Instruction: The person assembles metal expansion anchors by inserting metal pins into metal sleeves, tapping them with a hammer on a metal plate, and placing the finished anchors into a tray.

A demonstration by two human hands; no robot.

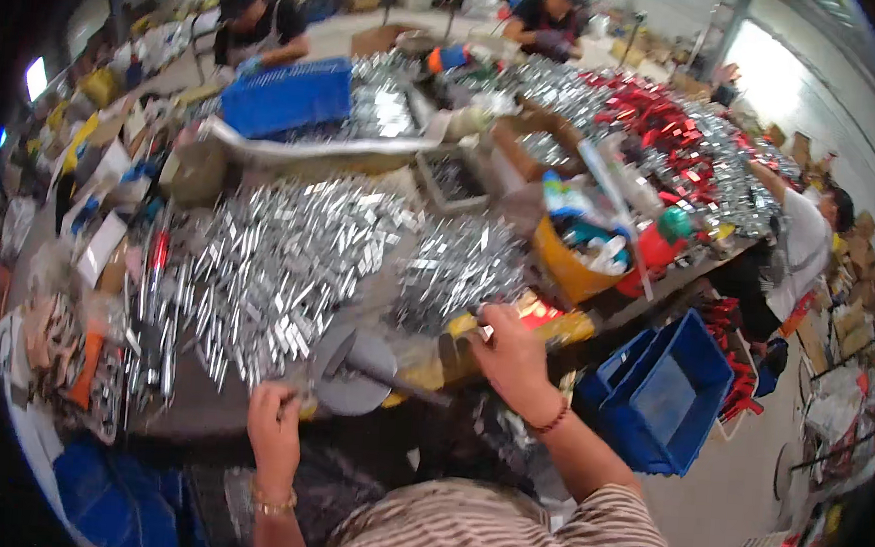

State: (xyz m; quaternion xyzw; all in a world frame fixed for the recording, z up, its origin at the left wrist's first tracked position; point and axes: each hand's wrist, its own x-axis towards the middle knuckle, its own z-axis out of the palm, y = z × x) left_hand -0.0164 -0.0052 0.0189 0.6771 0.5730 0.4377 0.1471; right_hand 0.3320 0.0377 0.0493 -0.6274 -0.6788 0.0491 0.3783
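My left hand (275,426) is at the table's front edge with its fingers curled together, and anything in them is too small to make out. Right of it sits a round grey disc (353,377) with a dark bar lying across it. My right hand (515,356) is closed in a pinch above the yellow-taped table edge, and what it pinches cannot be made out. Just beyond that hand lies a heap of small shiny silver pieces (463,270). A wider spread of longer silver metal pieces (289,249) covers the table beyond the disc.
An orange-yellow bin (570,267) full of odds and ends stands beyond my right hand, beside a red bottle with a green cap (663,242). Blue crates (666,393) are on the floor at right. Another blue crate (288,97) sits farther back. Several people work around the table.
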